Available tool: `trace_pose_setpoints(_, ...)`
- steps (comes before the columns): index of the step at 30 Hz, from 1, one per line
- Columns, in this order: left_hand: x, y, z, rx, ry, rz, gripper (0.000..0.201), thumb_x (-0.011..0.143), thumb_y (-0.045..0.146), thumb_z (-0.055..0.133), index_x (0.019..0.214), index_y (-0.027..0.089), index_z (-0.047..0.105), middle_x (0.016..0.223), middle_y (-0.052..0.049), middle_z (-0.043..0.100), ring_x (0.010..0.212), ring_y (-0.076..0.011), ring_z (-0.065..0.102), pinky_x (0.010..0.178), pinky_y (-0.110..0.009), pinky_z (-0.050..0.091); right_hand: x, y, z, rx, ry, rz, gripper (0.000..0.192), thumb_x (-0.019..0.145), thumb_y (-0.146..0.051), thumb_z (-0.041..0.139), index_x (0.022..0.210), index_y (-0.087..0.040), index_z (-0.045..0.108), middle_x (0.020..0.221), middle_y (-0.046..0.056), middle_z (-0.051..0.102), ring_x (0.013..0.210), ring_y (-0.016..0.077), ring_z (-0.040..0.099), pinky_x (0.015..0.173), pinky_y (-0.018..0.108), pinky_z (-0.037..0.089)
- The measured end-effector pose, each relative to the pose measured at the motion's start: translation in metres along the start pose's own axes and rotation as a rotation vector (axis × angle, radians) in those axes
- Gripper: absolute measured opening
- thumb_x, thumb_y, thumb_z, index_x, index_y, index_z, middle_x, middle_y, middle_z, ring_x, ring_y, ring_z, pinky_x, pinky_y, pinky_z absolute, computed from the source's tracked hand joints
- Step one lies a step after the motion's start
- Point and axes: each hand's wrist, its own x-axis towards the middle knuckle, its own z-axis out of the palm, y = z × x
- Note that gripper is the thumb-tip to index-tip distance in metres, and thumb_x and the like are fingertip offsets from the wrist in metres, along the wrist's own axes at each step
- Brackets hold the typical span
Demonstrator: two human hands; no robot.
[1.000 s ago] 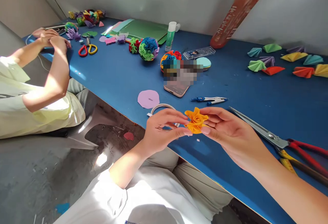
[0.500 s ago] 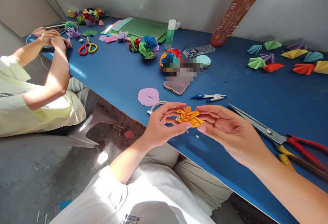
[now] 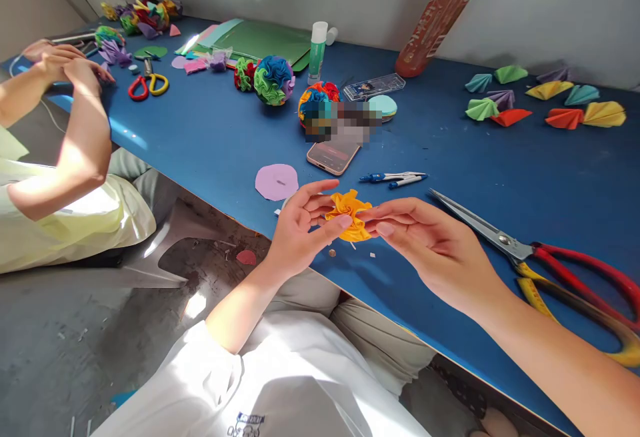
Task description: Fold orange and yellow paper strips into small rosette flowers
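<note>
Between my two hands, above the near edge of the blue table [image 3: 210, 150], is a yellow-orange paper flower [image 3: 350, 214] with ruffled petals. My left hand [image 3: 303, 234] grips its left side, thumb in front and fingers behind. The fingertips of my right hand [image 3: 430, 240] pinch its right edge. Close behind my left hand lies a pale purple paper disc [image 3: 277, 182]. Large scissors [image 3: 505, 240] with red and yellow handles lie partly open beyond my right forearm. A blue and white compass [image 3: 393, 178] rests just beyond the flower.
A phone [image 3: 333, 156], a ruffled multicoloured ball [image 3: 274, 82] and a glue stick [image 3: 317, 54] stand or lie farther back. Several folded paper pieces [image 3: 550, 90] sit at the right, near an orange bottle [image 3: 440, 20]. Another person's arms [image 3: 85, 124] rest at the left.
The flower has turned in my hands, its swirled centre giving way to a rounder, ruffled spread. My right fingers have closed in on its edge. The whole view has shifted slightly.
</note>
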Motion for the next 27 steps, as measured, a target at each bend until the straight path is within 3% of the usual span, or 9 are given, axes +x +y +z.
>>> trace_pose_setpoints(4,0.0011,-0.0010,-0.0002,0.001,0.047,0.051,0.044,0.072,0.034,0.079,0.111,0.024,0.061,0.100,-0.001,0.067,0.082,-0.0090,0.064,0.073,-0.019,0.053,-0.0025,0.0000,0.0006,-0.067,0.018,-0.019,0.016,0.086,-0.040,0.065,0.094,-0.026,0.064,0.092,0.000,0.071,0.086,0.0145,0.070,0.077,0.025,0.058)
trace_pose_setpoints(9,0.0027,-0.0029,-0.0006,0.053,0.053,0.071,0.041,0.073,0.040,0.077,0.108,0.024,0.062,0.103,-0.004,0.066,0.097,-0.0138,0.064,0.078,-0.021,0.053,-0.0066,-0.0021,0.0049,-0.205,0.012,-0.072,0.012,0.085,-0.032,0.065,0.090,-0.024,0.059,0.089,0.000,0.071,0.084,0.0159,0.070,0.081,0.028,0.057)
trace_pose_setpoints(12,0.0037,-0.0030,-0.0007,0.071,0.044,0.057,0.043,0.074,0.043,0.076,0.108,0.023,0.060,0.098,-0.004,0.068,0.094,-0.0143,0.066,0.076,-0.022,0.054,-0.0086,-0.0038,0.0057,-0.348,0.012,-0.112,0.011,0.085,-0.032,0.062,0.091,-0.024,0.058,0.088,0.001,0.070,0.077,0.0164,0.070,0.075,0.030,0.058)
trace_pose_setpoints(14,0.0036,-0.0019,-0.0006,0.072,0.021,0.032,0.044,0.074,0.044,0.076,0.109,0.023,0.060,0.094,-0.003,0.069,0.089,-0.0136,0.067,0.072,-0.022,0.054,-0.0088,-0.0041,0.0043,-0.504,0.029,-0.192,0.008,0.086,-0.029,0.061,0.092,-0.025,0.057,0.084,0.001,0.070,0.071,0.0164,0.068,0.067,0.029,0.057)
trace_pose_setpoints(16,0.0028,0.0000,-0.0005,0.070,-0.020,-0.017,0.045,0.073,0.043,0.077,0.109,0.022,0.059,0.092,-0.002,0.069,0.085,-0.0125,0.067,0.069,-0.020,0.054,-0.0079,-0.0035,0.0017,-0.687,0.071,-0.370,0.009,0.085,-0.025,0.062,0.092,-0.025,0.056,0.081,0.002,0.069,0.071,0.0174,0.066,0.063,0.030,0.055)
trace_pose_setpoints(20,0.0007,0.0035,-0.0008,0.066,-0.101,-0.107,0.046,0.071,0.038,0.079,0.109,0.021,0.060,0.090,-0.002,0.069,0.077,-0.0099,0.065,0.066,-0.018,0.053,-0.0041,-0.0020,-0.0025,-0.902,0.070,-0.658,0.021,0.082,-0.016,0.061,0.102,-0.024,0.056,0.098,0.009,0.067,0.088,0.0226,0.064,0.075,0.037,0.053)
trace_pose_setpoints(23,0.0007,0.0038,-0.0013,0.060,-0.132,-0.114,0.046,0.071,0.038,0.079,0.109,0.021,0.060,0.090,-0.001,0.068,0.071,-0.0075,0.064,0.065,-0.018,0.054,-0.0020,-0.0008,-0.0026,-0.919,-0.011,-0.700,0.029,0.083,-0.012,0.057,0.110,-0.023,0.054,0.107,0.012,0.067,0.097,0.0240,0.064,0.077,0.037,0.052)
trace_pose_setpoints(27,0.0023,0.0028,-0.0032,0.051,-0.131,-0.075,0.049,0.071,0.042,0.079,0.110,0.021,0.059,0.095,-0.001,0.064,0.055,-0.0022,0.058,0.053,-0.015,0.051,-0.0014,0.0027,-0.0014,-0.954,-0.026,-0.693,0.017,0.088,-0.019,0.056,0.104,-0.024,0.056,0.096,0.007,0.070,0.085,0.0216,0.067,0.070,0.034,0.051)
